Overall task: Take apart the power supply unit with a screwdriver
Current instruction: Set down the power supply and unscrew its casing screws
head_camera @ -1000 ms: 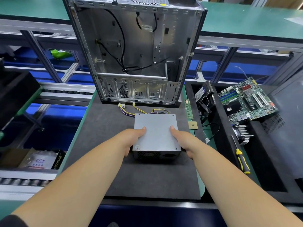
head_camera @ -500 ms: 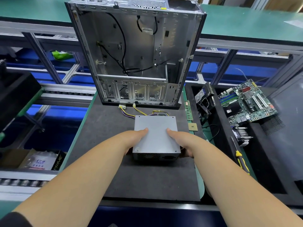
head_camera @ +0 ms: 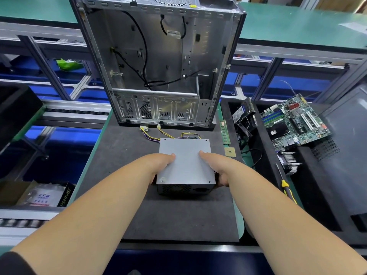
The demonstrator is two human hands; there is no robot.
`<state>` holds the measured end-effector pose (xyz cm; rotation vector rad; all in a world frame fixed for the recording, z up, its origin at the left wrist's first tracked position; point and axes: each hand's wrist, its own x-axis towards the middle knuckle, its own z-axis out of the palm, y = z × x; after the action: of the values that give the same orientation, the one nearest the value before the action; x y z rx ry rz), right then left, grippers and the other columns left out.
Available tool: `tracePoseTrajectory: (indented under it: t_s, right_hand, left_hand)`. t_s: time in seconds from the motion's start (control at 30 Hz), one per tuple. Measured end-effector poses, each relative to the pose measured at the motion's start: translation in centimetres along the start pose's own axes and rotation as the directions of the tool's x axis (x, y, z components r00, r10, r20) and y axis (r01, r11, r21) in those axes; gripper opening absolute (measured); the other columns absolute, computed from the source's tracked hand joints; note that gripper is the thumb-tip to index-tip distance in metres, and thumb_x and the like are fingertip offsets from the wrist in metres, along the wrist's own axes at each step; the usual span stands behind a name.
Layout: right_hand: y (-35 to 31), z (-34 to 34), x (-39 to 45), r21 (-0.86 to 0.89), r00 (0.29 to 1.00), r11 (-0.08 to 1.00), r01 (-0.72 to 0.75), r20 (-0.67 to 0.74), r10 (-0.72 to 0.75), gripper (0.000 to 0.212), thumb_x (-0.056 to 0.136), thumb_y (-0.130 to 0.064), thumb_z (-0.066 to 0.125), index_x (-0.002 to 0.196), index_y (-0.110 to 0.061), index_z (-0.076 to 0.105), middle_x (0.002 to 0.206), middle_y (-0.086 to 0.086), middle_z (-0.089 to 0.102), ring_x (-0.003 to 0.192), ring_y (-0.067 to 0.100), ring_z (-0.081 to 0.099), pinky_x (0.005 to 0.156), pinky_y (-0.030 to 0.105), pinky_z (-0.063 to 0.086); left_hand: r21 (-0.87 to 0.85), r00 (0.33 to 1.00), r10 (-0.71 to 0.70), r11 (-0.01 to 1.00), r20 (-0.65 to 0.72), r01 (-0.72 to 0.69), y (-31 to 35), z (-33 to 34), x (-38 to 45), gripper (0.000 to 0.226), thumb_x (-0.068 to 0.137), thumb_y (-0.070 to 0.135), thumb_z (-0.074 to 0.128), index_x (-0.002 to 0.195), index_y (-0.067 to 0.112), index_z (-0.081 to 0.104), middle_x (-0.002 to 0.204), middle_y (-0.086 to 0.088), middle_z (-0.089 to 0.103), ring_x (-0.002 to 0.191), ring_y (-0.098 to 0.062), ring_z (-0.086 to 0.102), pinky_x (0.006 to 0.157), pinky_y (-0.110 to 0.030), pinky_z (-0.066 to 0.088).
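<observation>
mostly hidden fingers, both hands (head_camera: 161, 162) (head_camera: 213, 164) grasping power supply unit (head_camera: 185, 165) sides, screwdriver (head_camera: 286, 187) partly covered by forearm

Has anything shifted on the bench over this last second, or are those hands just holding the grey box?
Little changed. The left hand and right hand keep gripping the power supply unit by its sides on the dark mat; the thumbs crept slightly inward on its top. The screwdriver stays untouched at right, the open computer case behind.
</observation>
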<state>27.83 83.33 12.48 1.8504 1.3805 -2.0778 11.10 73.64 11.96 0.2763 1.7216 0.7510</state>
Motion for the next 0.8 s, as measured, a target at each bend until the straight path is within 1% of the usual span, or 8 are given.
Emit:
tracePoseTrajectory:
  t_s: [0.1,0.2,0.4,0.5,0.57,0.67,0.73,0.8]
  right_hand:
    - [0.0,-0.2,0.1,0.02,1.0,1.0,0.0,0.027,0.0,0.037,0.094,-0.059,0.056,0.107,-0.025,0.063,0.102,0.001,0.073,0.091,0.022,0.073,0.074,0.039,0.059]
    - [0.0,-0.5,0.3,0.028,0.999,0.999,0.019,0.046,-0.02,0.039,0.09,-0.06,0.061,0.109,-0.026,0.065,0.1,0.0,0.076,0.092,0.024,0.074,0.083,0.044,0.058]
    - [0.6,-1.3,0.6,0.018,0.998,1.0,0.025,0.063,-0.026,0.033,0.092,-0.052,0.064,0.106,-0.022,0.066,0.078,-0.001,0.077,0.077,0.021,0.075,0.081,0.042,0.06]
    - [0.9,-1.9,0.6,0.026,0.999,0.999,0.03,0.024,-0.03,0.044,0.089,-0.055,0.065,0.108,-0.015,0.064,0.087,0.008,0.073,0.071,0.026,0.072,0.065,0.038,0.06]
    - [0.9,-2.1,0.7,0.05,0.999,0.998,0.041,0.008,-0.041,0.048,0.088,-0.057,0.065,0.108,-0.014,0.064,0.09,0.011,0.067,0.071,0.028,0.069,0.064,0.038,0.059]
    - [0.8,-1.7,1.2,0.08,0.997,0.994,0.071,-0.007,-0.07,0.042,0.088,-0.057,0.065,0.103,-0.018,0.066,0.08,0.005,0.073,0.067,0.025,0.071,0.078,0.042,0.059]
    - [0.7,-1.2,1.3,0.075,0.997,0.994,0.079,-0.031,-0.076,0.042,0.088,-0.058,0.064,0.106,-0.02,0.066,0.099,0.006,0.075,0.09,0.028,0.072,0.095,0.047,0.055]
    - [0.5,-0.7,1.2,0.078,0.996,0.993,0.083,-0.036,-0.081,0.038,0.091,-0.055,0.062,0.108,-0.022,0.066,0.111,0.005,0.072,0.107,0.028,0.068,0.102,0.049,0.05]
  left_hand:
    - [0.004,1.0,0.003,1.0,-0.01,-0.002,0.1,-0.1,0.0,0.032,0.099,0.042,0.057,0.113,0.014,0.062,0.102,-0.003,0.071,0.091,-0.02,0.069,0.088,-0.034,0.054]
    - [0.016,1.0,-0.004,1.0,-0.008,0.004,0.4,-0.3,-0.1,0.036,0.098,0.042,0.057,0.118,0.013,0.062,0.112,-0.005,0.07,0.106,-0.024,0.067,0.102,-0.04,0.049]
    - [0.104,1.0,0.02,0.994,0.001,-0.02,-0.2,-0.8,-0.1,0.046,0.095,0.053,0.057,0.125,0.018,0.061,0.124,-0.002,0.067,0.119,-0.025,0.061,0.111,-0.046,0.041]
    - [0.047,0.999,0.032,0.998,-0.014,-0.032,-0.7,-1.6,0.0,0.044,0.091,0.059,0.059,0.116,0.023,0.064,0.131,0.0,0.063,0.128,-0.024,0.055,0.114,-0.048,0.036]
    - [-0.012,0.998,0.056,0.998,-0.012,-0.056,-0.8,-1.6,0.2,0.041,0.09,0.058,0.06,0.114,0.025,0.064,0.136,0.0,0.06,0.132,-0.023,0.051,0.117,-0.047,0.031]
    - [-0.056,0.996,0.082,0.995,0.028,-0.08,-0.5,-1.1,0.2,0.034,0.092,0.056,0.059,0.105,0.025,0.066,0.129,0.002,0.065,0.121,-0.018,0.059,0.114,-0.039,0.035]
    - [-0.064,0.996,0.079,0.995,0.03,-0.077,-0.3,-0.7,0.1,0.032,0.094,0.055,0.057,0.103,0.025,0.065,0.121,0.003,0.068,0.104,-0.014,0.064,0.102,-0.033,0.04]
    - [-0.061,0.997,0.073,0.996,0.027,-0.071,-0.3,-0.5,0.2,0.038,0.095,0.054,0.055,0.115,0.022,0.064,0.115,0.002,0.069,0.103,-0.016,0.065,0.1,-0.033,0.042]
